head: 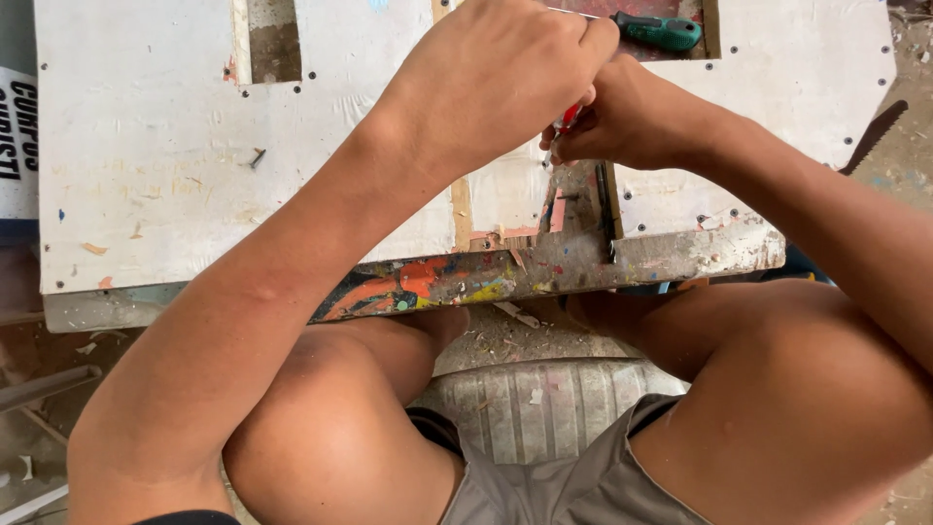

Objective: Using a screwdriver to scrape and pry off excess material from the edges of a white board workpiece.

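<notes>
- Nearest, at 6 o'clock: bare knees and grey shorts (573, 481), with a pale ribbed plastic seat (544, 408) between the legs.
- Just beyond, a paint-splattered wooden edge (437, 280) along the near side of the worn white board (146, 146).
- At 12 o'clock of that edge, right hand (637, 122) clenched around a small red-handled tool (567, 119), its thin metal tip (550, 156) pointing down at the board; tool mostly hidden by the fingers.
- Touching it at 10 o'clock, left hand (496, 78) curled closed over the top of the same tool.
- At 9 o'clock, well apart, a dark screw (257, 157) lying on the board.
- Farthest, at 1 o'clock, a green-handled screwdriver (661, 32) lying in a cut-out.
</notes>
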